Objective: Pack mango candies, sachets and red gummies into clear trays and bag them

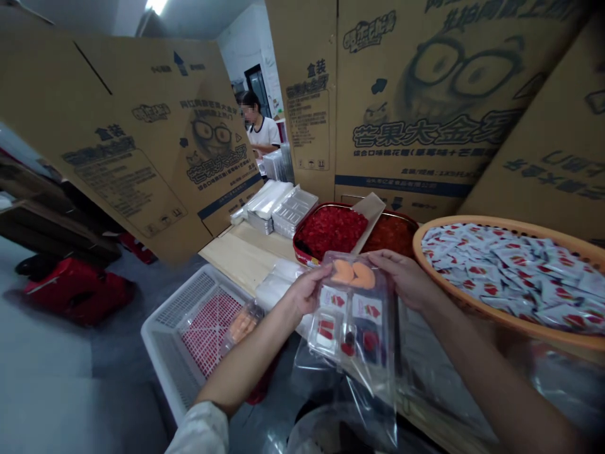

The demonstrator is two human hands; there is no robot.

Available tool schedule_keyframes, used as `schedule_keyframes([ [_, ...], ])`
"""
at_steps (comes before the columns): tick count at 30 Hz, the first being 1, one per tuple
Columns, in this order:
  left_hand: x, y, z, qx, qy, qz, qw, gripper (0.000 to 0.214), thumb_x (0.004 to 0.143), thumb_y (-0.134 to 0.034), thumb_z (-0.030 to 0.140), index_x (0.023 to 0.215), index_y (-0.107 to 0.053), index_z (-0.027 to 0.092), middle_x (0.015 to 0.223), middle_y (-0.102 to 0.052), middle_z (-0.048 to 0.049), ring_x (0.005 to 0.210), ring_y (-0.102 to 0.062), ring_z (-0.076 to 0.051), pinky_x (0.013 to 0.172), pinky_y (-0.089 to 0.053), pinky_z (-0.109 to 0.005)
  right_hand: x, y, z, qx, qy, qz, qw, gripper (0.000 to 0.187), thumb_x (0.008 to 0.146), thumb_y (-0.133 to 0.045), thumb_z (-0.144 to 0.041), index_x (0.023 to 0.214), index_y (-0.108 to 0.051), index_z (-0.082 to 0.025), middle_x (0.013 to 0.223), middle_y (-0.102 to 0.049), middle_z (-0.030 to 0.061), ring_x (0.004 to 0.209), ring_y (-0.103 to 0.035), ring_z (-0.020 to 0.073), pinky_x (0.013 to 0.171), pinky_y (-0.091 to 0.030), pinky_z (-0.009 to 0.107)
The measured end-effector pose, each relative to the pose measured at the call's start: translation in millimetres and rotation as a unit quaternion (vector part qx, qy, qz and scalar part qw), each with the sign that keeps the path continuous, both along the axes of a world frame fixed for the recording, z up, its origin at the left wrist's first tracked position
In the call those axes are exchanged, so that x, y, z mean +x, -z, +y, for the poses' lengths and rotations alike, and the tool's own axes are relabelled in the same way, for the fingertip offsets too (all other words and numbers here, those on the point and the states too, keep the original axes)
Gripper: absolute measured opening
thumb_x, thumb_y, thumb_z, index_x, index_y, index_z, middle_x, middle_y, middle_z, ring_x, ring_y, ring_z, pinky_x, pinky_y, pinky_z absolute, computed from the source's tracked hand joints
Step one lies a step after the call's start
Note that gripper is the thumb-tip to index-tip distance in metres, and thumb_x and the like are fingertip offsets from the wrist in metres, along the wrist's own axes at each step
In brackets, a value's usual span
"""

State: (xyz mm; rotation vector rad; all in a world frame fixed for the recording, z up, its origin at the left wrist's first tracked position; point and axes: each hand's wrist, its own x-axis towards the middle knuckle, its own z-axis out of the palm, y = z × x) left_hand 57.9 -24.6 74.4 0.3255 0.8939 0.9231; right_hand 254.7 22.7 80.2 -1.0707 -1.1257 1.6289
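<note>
My left hand and my right hand pinch the top corners of a transparent plastic bag, holding it up in front of me. Inside the bag lie orange mango-shaped sweets and several small red-and-white sachets. Dark pieces sit lower in the bag, too blurred to name. Directly behind my hands stands a red-rimmed tray of red sweets. An orange basket heaped with sachets lies right of my right hand.
Large printed cardboard sheets stand around the wooden table. Stacked transparent trays stand at the back. A white plastic crate holds a packed tray. A co-worker stands beyond. A red bag lies on the floor.
</note>
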Motion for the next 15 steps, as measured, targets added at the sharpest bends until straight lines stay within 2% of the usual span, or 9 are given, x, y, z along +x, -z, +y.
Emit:
schedule_keyframes([
  [3, -2.5, 3.2, 1.7, -0.008, 0.003, -0.023, 1.000, 0.025, 0.076, -0.066, 0.029, 0.088, -0.067, 0.008, 0.074, -0.071, -0.0091, 0.066, -0.067, -0.019, 0.074, -0.051, -0.031, -2.1, -0.4, -6.4, 0.040, -0.036, -0.064, 0.996, 0.037, 0.059, -0.076, -0.053, 0.075, -0.068, -0.021, 0.074, -0.067, 0.0015, 0.066, -0.059, 0.0166, 0.059, -0.047, 0.026],
  [7, -1.6, -0.8, -3.1, 0.037, -0.036, -0.014, 0.999, 0.023, 0.069, -0.071, 0.025, 0.087, -0.068, 0.011, 0.074, -0.071, -0.0063, 0.064, -0.065, -0.016, 0.068, -0.050, -0.027, -1.8, -9.1, -11.7, 0.154, -0.084, -0.145, 0.974, 0.039, 0.058, -0.077, -0.056, 0.068, -0.069, -0.020, 0.095, -0.066, 0.0062, 0.087, -0.060, 0.0217, 0.074, -0.048, 0.031],
  [9, 1.0, -7.8, -8.0, 0.072, -0.060, 0.010, 0.996, 0.024, 0.065, -0.074, 0.026, 0.084, -0.068, 0.012, 0.072, -0.070, -0.0045, 0.061, -0.063, -0.014, 0.063, -0.049, -0.024, -2.7, -15.6, -14.8, 0.198, -0.096, -0.161, 0.962, 0.041, 0.059, -0.075, -0.059, 0.060, -0.067, -0.019, 0.098, -0.064, 0.0078, 0.090, -0.059, 0.0230, 0.077, -0.048, 0.033],
  [12, 4.2, -21.5, -17.2, 0.127, -0.076, 0.048, 0.988, 0.027, 0.060, -0.077, 0.029, 0.077, -0.068, 0.011, 0.068, -0.068, -0.0035, 0.056, -0.060, -0.011, 0.057, -0.046, -0.022, -7.6, -29.3, -23.1, 0.238, -0.096, -0.168, 0.952, 0.041, 0.063, -0.072, -0.060, 0.064, -0.069, -0.020, 0.094, -0.065, 0.0079, 0.088, -0.060, 0.0231, 0.079, -0.049, 0.035],
  [15, 0.7, -38.9, -27.2, 0.172, -0.092, 0.056, 0.979, 0.030, 0.056, -0.080, 0.031, 0.073, -0.067, 0.010, 0.066, -0.067, -0.0029, 0.056, -0.060, -0.010, 0.059, -0.046, -0.021, -15.3, -47.7, -35.9, 0.296, -0.046, -0.169, 0.939, 0.036, 0.068, -0.069, -0.058, 0.071, -0.070, -0.023, 0.096, -0.066, 0.0068, 0.091, -0.060, 0.0239, 0.082, -0.050, 0.038],
])
